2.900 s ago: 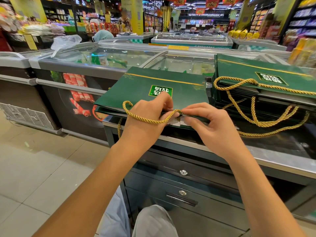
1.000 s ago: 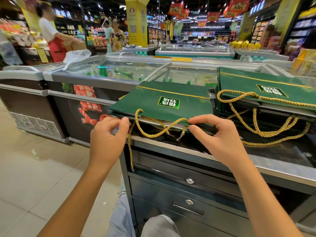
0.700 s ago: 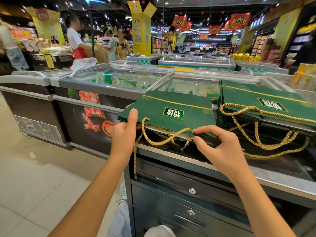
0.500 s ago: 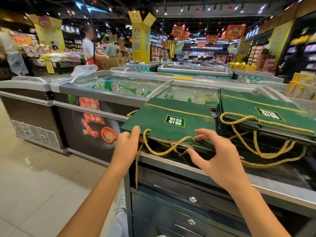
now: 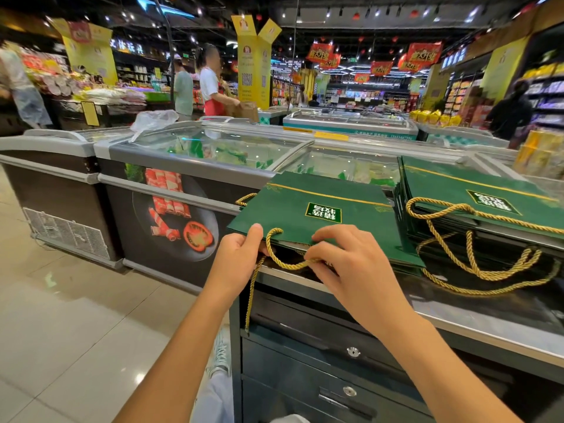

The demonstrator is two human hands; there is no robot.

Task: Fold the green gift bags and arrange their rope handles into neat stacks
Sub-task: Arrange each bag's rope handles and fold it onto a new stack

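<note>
A flat green gift bag (image 5: pixel 308 215) lies on the counter, its open edge facing me. My left hand (image 5: pixel 236 261) grips the bag's near left corner, thumb on top. My right hand (image 5: pixel 348 264) rests over the near edge and pinches the gold rope handle (image 5: pixel 276 254), which loops up between my hands. A second gold rope (image 5: pixel 251 297) hangs down the counter front. To the right sits a stack of folded green bags (image 5: pixel 476 209) with gold rope handles (image 5: pixel 476 264) draped over its front.
The counter (image 5: pixel 488 319) has a steel edge and locked drawers (image 5: pixel 351 352) below. Glass-topped chest freezers (image 5: pixel 198 148) stand behind and to the left. Several people stand in the aisles at the back. Tiled floor (image 5: pixel 76 315) lies to the left.
My right hand has come down from above the rope onto the bag's near edge and taken the rope loop. My left hand has stayed at the left corner. The view has tilted up.
</note>
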